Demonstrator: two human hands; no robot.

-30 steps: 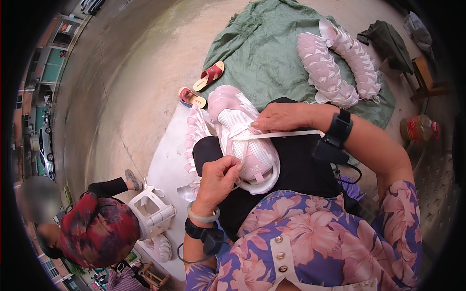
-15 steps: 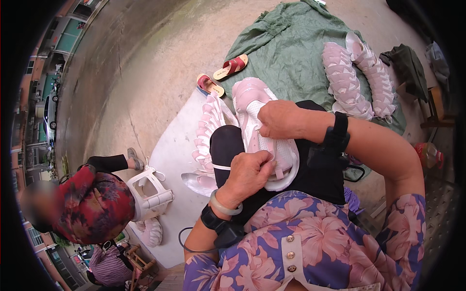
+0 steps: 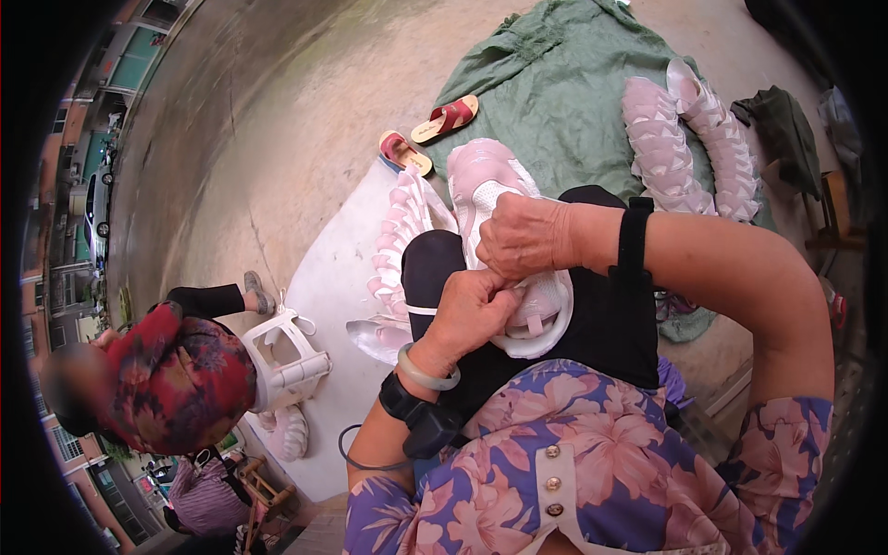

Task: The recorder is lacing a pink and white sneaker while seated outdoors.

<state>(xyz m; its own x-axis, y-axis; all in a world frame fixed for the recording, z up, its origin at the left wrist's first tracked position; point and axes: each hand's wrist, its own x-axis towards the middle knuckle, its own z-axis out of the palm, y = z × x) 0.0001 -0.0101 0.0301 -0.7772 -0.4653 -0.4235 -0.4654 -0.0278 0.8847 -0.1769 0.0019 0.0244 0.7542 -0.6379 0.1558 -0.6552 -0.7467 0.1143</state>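
A pink and white shoe upper (image 3: 486, 165) lies along my thighs, its toe end pointing away from me and its heel end near my belly. My left hand (image 3: 470, 313), with a pale bangle at the wrist, is closed at the upper's middle. Just beyond it my right hand (image 3: 525, 236) is curled into a fist over the same spot. The fingertips of both hands meet there; whatever thin piece they pinch is hidden. A fanned row of similar uppers (image 3: 402, 231) lies beside my left knee.
Two curved stacks of pink uppers (image 3: 659, 148) rest on a green cloth (image 3: 555, 102). Red sandals (image 3: 448, 118) lie by its edge. A pale sheet (image 3: 328, 231) covers the ground at left. There, a person in red (image 3: 190, 379) sits beside a white plastic stool (image 3: 291, 361).
My right hand has come down and left toward my left hand, so the two now touch over the upper. My right forearm and elbow have swung slightly outward.
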